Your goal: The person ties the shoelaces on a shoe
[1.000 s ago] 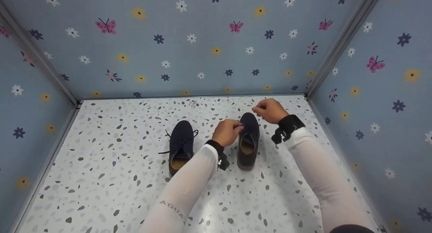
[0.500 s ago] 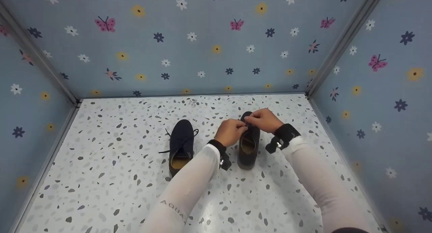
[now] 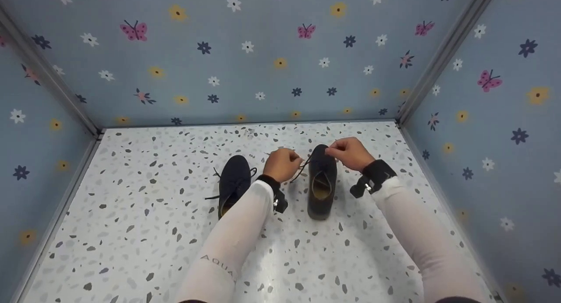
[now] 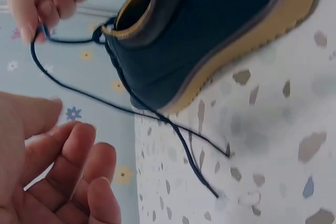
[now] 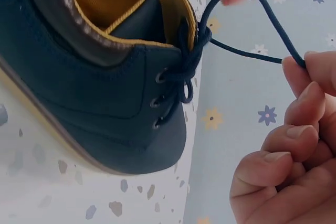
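A dark navy lace-up shoe point(image 3: 323, 167) stands on the floor, toe toward the far wall. Above its toe my right hand point(image 3: 351, 153) pinches a loop of the shoelace point(image 5: 270, 11) between thumb and forefinger. My left hand point(image 3: 282, 164) hovers left of this shoe, its fingers loosely curled around nothing. In the left wrist view, loose lace ends point(image 4: 194, 163) trail down past the toe, apart from the left fingers. A knot point(image 5: 189, 72) sits at the top eyelets in the right wrist view. The matching shoe point(image 3: 236, 178), laces tied in a bow, is partly behind my left forearm.
Speckled white floor point(image 3: 144, 215) surrounds the shoes. A blue panel point(image 3: 263, 53) printed with flowers and butterflies closes off the far side, and similar panels stand at left and right with grey metal corner posts point(image 3: 442, 57).
My right hand came in to the laces beside the left, then drew slightly back right with a loop. My left hand let go and moved left, and lace ends now hang on the shoe's left.
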{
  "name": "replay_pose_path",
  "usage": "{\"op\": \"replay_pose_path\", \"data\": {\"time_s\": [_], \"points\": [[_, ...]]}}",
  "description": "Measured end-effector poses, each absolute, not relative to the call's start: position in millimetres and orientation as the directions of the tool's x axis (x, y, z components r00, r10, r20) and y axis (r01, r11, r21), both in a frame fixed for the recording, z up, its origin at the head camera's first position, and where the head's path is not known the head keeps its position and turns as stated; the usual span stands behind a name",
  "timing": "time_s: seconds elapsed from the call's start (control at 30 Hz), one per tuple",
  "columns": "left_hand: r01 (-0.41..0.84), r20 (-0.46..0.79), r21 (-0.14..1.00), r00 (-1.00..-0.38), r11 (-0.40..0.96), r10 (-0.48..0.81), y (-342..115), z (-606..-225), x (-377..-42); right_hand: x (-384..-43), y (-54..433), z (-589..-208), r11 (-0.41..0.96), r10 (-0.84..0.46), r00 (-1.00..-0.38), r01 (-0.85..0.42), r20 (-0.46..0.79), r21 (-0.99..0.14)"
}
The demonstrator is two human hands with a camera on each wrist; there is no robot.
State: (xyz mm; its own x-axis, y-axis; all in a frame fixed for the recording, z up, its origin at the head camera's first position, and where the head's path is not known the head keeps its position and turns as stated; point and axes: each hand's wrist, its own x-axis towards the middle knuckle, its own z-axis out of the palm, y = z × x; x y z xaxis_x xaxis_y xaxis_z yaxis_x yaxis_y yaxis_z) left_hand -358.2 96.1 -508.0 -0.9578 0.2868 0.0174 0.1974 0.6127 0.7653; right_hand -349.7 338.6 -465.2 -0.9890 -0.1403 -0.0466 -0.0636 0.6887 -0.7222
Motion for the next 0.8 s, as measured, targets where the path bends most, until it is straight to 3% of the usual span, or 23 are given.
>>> {"op": "replay_pose_path", "data": {"time_s": [0.17,0.47,0.8], "points": [[0.156,-0.057,0.665,-0.964,0.730,0.258,91,-515,-367,-347,344,-466,0.688,-0.136,-0.990,-0.065,-0.041,-0.722],[0.185,-0.189,0.380,-0.943,0.906,0.272,96,-534,-369,-342,352,-463,0.703,-0.168,-0.985,-0.102,-0.025,-0.704],[0.085,-0.275,0.266,-0.948,0.960,0.160,112,-549,-375,-343,352,-464,0.697,-0.181,-0.983,-0.125,-0.005,-0.706]]}}
